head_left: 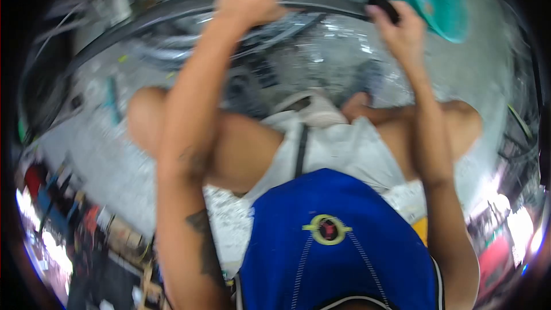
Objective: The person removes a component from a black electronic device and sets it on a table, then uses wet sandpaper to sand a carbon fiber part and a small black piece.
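Note:
A long black curved strip [333, 1], rubber-like in look, arcs across the top of the view and down to the left. My left hand [251, 1] is closed over its middle part. Further right, my right hand [405, 27] is closed around a short black block-shaped piece [383, 9] at the strip's right end. Blur hides whether that piece is separate or part of the strip. Below the strip lie coils of shiny, plastic-looking material [178, 46] on the floor, between and beyond my legs.
A teal basin [445, 3] lies tilted just right of my right hand. A teal tool-like item [112, 101] rests on the grey floor [92, 149] at the left. Boxes and clutter [123, 232] fill the lower left; a red object [495, 261] stands lower right.

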### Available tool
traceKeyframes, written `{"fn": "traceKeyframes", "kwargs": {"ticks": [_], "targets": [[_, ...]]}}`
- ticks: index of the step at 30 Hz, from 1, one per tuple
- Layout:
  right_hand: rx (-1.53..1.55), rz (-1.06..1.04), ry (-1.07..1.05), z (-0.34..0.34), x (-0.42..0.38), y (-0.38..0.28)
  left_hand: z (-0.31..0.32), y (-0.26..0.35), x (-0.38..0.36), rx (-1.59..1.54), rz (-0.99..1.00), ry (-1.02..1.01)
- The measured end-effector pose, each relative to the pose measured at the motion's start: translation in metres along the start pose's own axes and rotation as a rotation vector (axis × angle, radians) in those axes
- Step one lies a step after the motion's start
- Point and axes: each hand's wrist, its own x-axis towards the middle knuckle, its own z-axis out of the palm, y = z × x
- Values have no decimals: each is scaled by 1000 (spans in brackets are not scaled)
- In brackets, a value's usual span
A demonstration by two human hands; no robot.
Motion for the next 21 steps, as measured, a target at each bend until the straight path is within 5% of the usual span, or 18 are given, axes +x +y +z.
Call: {"fn": "traceKeyframes", "kwargs": {"ticks": [1,3,9,14,15,21], "targets": [[-116,0,-10,4,10,3,-12,1,2,-14,-88,-236],[-167,45,3,10,14,5,-5,-1,-5,-149,-34,-31],[-29,84,-92,11,-26,104,-14,14,-3,-164,-107,-179],[-266,-116,-120,28,-1,107,4,4,2,-192,-58,-79],[-177,59,-177,26,-12,104,4,4,4,-190,-52,-75],[-143,14,-129,30,-22,81,11,5,1,-142,-95,-94]]}}
